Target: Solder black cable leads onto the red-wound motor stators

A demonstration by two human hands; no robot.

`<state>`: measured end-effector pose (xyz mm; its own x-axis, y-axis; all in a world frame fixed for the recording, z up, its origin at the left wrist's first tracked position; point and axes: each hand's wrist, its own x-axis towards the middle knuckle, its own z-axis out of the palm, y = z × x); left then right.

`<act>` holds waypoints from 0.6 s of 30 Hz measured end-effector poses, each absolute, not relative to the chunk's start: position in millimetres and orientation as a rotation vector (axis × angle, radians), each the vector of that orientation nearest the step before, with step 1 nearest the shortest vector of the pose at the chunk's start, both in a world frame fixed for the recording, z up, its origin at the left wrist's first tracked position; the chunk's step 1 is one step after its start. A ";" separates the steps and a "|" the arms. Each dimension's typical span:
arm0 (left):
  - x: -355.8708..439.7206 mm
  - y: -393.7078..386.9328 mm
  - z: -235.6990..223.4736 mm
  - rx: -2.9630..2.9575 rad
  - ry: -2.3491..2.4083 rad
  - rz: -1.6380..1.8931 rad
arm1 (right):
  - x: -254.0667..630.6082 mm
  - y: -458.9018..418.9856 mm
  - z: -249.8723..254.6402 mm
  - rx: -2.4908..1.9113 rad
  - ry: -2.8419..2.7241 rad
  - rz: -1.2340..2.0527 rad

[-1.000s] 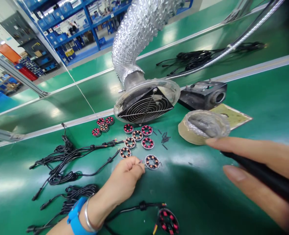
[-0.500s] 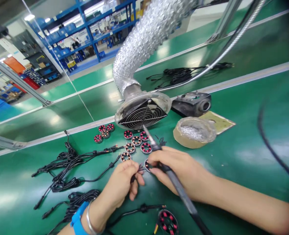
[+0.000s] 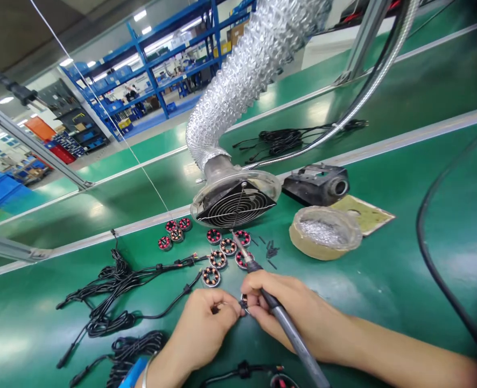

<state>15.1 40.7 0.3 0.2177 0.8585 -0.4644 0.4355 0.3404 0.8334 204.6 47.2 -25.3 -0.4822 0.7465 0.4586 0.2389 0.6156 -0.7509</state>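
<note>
My right hand (image 3: 303, 310) is closed around a soldering iron (image 3: 290, 328), whose metal tip points up and away. The same hand's thumb and fingers pinch a small motor stator (image 3: 244, 298), mostly hidden by them. My left hand (image 3: 206, 326) is closed, its fingertips meeting the stator's near side on thin black pieces. Whether these are wires or bits of tube I cannot tell. Beyond the hands lie several ring-shaped stators (image 3: 218, 259) with copper or red windings. Short black tube pieces (image 3: 272, 250) are scattered right of them.
A fan-fronted fume extractor (image 3: 236, 207) with a silver duct (image 3: 230, 97) stands behind the stators. At right are a tub of silvery wire (image 3: 323, 231), a black soldering iron stand (image 3: 319, 183) and a hanging cable (image 3: 428, 253). Bundled black cables (image 3: 117, 285) lie left.
My left fingertips have come in against the stator. Both hands sit slightly lower in view, as the camera has tilted. The iron stays in my right hand.
</note>
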 end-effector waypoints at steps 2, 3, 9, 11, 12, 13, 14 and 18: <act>14.6 39.6 0.2 1.327 1.425 0.402 | 204.5 48.1 -26.9 -0.781 -2.005 0.795; 14.5 39.1 0.2 1.351 1.435 0.384 | 204.3 48.9 -27.7 -0.774 -2.000 0.783; 17.0 33.0 2.5 1.558 1.451 0.384 | 203.3 55.0 -28.6 -0.671 -2.052 0.797; 17.6 31.2 3.0 1.603 1.473 0.406 | 202.9 56.7 -28.3 -0.652 -2.077 0.833; 17.6 30.9 3.0 1.608 1.486 0.419 | 202.6 57.4 -28.3 -0.654 -2.087 0.841; 17.5 31.0 3.0 1.603 1.498 0.432 | 202.4 58.0 -28.3 -0.662 -2.094 0.844; 17.3 31.6 2.9 1.591 1.505 0.442 | 202.3 58.5 -28.3 -0.671 -2.097 0.847; 16.1 35.1 2.9 1.607 1.498 0.461 | 203.9 60.1 -28.0 -0.696 -2.084 0.900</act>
<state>16.1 35.1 2.9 0.2085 0.9364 -0.2823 0.6151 0.0989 0.7822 203.9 60.1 -28.0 -0.5722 0.7055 0.4181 0.1796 0.6053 -0.7755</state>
